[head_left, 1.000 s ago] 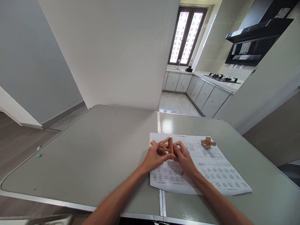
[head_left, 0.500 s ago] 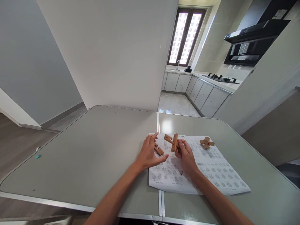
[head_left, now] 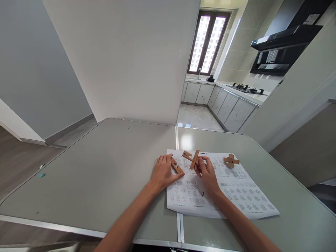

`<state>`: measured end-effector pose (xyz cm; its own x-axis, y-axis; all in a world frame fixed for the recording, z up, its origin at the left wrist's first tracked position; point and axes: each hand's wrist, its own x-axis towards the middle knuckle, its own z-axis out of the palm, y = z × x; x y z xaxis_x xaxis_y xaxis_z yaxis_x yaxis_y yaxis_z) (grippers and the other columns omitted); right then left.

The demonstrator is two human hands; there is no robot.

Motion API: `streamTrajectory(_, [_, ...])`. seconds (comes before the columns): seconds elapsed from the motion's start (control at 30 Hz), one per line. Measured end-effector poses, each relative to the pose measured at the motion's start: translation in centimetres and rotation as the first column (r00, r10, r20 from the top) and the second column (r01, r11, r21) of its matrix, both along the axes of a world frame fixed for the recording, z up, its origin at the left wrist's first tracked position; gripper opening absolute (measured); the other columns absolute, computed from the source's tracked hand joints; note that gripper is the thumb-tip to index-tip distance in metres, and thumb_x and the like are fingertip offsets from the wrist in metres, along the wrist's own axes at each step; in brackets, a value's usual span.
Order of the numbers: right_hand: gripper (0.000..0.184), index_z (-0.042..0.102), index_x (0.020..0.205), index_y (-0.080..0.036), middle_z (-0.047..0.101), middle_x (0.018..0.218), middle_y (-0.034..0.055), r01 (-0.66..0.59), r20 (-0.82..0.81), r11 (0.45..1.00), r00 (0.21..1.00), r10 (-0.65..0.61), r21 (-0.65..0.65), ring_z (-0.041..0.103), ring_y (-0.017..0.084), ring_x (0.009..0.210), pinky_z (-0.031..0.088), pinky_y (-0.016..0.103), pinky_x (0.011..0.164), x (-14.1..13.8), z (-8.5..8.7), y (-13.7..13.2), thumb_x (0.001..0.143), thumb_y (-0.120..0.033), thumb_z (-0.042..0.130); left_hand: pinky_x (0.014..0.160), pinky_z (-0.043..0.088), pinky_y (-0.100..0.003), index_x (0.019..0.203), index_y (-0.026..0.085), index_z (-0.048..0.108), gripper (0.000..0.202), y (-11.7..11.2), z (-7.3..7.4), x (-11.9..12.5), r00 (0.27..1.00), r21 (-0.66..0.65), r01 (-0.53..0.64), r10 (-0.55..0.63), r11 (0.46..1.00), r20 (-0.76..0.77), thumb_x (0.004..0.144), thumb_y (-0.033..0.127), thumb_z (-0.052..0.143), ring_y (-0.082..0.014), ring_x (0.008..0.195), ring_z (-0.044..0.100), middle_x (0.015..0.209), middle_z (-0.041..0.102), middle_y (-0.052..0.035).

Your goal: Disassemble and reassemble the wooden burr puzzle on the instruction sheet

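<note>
My right hand (head_left: 208,174) pinches two notched wooden puzzle pieces (head_left: 194,159) that cross each other, raised above the printed sheet; one bears a dark mark near its far end. On the left, a single notched wooden puzzle piece (head_left: 176,165) lies at the sheet's upper left. My left hand (head_left: 163,172) closes around that piece, fingers at its far end and thumb at its near end. A cross-shaped wooden assembly (head_left: 231,160) rests apart at the sheet's upper right. The white instruction sheet (head_left: 236,196) carries rows of small diagrams.
The grey folding table (head_left: 105,175) has a metal seam (head_left: 180,227) running under the sheet. A small teal object (head_left: 42,175) lies near its left edge. Beyond are a white wall (head_left: 126,63) and a kitchen with a stove (head_left: 248,89).
My left hand has lowered and closed its thumb and fingers onto the single notched piece. The crossed pieces in my right hand have tilted and shifted slightly left.
</note>
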<state>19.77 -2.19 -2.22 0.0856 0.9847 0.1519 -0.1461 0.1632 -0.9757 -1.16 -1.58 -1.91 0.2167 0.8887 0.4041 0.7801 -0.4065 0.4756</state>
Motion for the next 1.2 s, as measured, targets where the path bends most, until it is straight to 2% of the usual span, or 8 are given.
streamTrajectory(0.2, [0.039,0.057,0.103,-0.026,0.058,0.075,-0.0014,-0.026,0.068,1.000,0.997,0.026,0.004,0.056,0.016,0.066,0.047,0.026,0.054,-0.3,0.2,-0.3,0.093,-0.064,0.061,0.111,0.043,-0.052,0.135,0.020,0.051,0.079,0.3,0.2,0.2,0.953,-0.014,-0.133,0.132,0.991,0.272,0.073,0.053,0.085,-0.0365,0.129,0.057,0.133,0.063,-0.0157])
streamTrajectory(0.37, [0.039,0.058,0.103,-0.025,0.055,0.074,-0.0018,-0.058,0.114,0.998,0.992,0.055,0.021,0.052,0.015,0.062,0.043,0.025,0.051,-0.4,0.3,-0.4,0.096,-0.063,0.058,0.106,0.048,-0.047,0.133,0.017,0.052,0.075,1.4,0.8,0.0,0.665,-0.326,-0.156,0.343,0.932,0.663,0.078,0.058,0.080,-0.0314,0.125,0.063,0.131,0.066,-0.0183])
streamTrajectory(0.43, [0.039,0.059,0.103,-0.024,0.055,0.074,-0.0015,-0.063,0.151,0.998,0.987,0.058,0.029,0.050,0.015,0.060,0.042,0.025,0.050,-0.4,0.3,-0.6,0.097,-0.063,0.057,0.106,0.048,-0.045,0.132,0.015,0.052,0.071,1.6,1.1,-0.1,0.571,-0.341,-0.115,0.343,0.933,0.746,0.080,0.057,0.079,-0.0292,0.125,0.063,0.132,0.065,-0.0193])
streamTrajectory(0.5, [0.040,0.059,0.105,-0.025,0.056,0.074,-0.0009,-0.090,0.200,0.995,0.976,0.080,0.043,0.051,0.016,0.060,0.042,0.026,0.051,-0.5,0.2,-0.7,0.098,-0.063,0.054,0.108,0.047,-0.044,0.132,0.017,0.052,0.068,1.5,1.5,-0.1,0.535,-0.292,-0.071,0.284,0.954,0.796,0.082,0.053,0.079,-0.0272,0.126,0.062,0.133,0.065,-0.0181])
streamTrajectory(0.73, [0.031,0.058,0.112,-0.026,0.068,0.079,0.0020,-0.227,0.480,0.961,0.868,0.127,0.156,0.063,0.021,0.070,0.051,0.033,0.068,-0.6,-0.4,-1.4,0.106,-0.051,0.043,0.111,0.046,-0.047,0.135,0.022,0.051,0.069,-0.1,2.5,0.9,0.642,-0.134,0.068,0.060,0.989,0.765,0.077,0.041,0.084,-0.0263,0.125,0.062,0.131,0.066,-0.0119])
streamTrajectory(0.83, [0.025,0.057,0.117,-0.027,0.074,0.091,0.0037,-0.293,0.550,0.941,0.820,0.156,0.170,0.068,0.023,0.077,0.051,0.035,0.074,-0.6,-0.5,-1.6,0.106,-0.044,0.043,0.100,0.055,-0.046,0.138,0.023,0.050,0.074,-0.8,3.0,1.0,0.681,-0.151,0.140,0.015,0.979,0.732,0.075,0.040,0.086,-0.0295,0.125,0.059,0.134,0.063,-0.0122])
streamTrajectory(0.97, [0.019,0.056,0.118,-0.028,0.076,0.097,0.0039,-0.324,0.594,0.927,0.790,0.153,0.191,0.071,0.022,0.082,0.051,0.034,0.076,-0.6,-0.6,-1.6,0.106,-0.037,0.044,0.074,0.064,-0.034,0.141,0.026,0.048,0.080,-1.4,3.6,0.9,0.681,-0.210,0.199,0.020,0.957,0.732,0.073,0.042,0.086,-0.0327,0.128,0.053,0.140,0.058,-0.0134])
streamTrajectory(1.2, [0.020,0.056,0.117,-0.026,0.075,0.097,0.0057,-0.333,0.629,0.922,0.765,0.140,0.199,0.071,0.024,0.084,0.052,0.036,0.078,-0.3,-0.4,-1.4,0.107,-0.036,0.043,0.074,0.065,-0.033,0.142,0.028,0.048,0.081,-1.8,4.2,0.6,0.677,-0.197,0.297,-0.060,0.934,0.734,0.071,0.039,0.087,-0.0323,0.130,0.050,0.141,0.056,-0.0122])
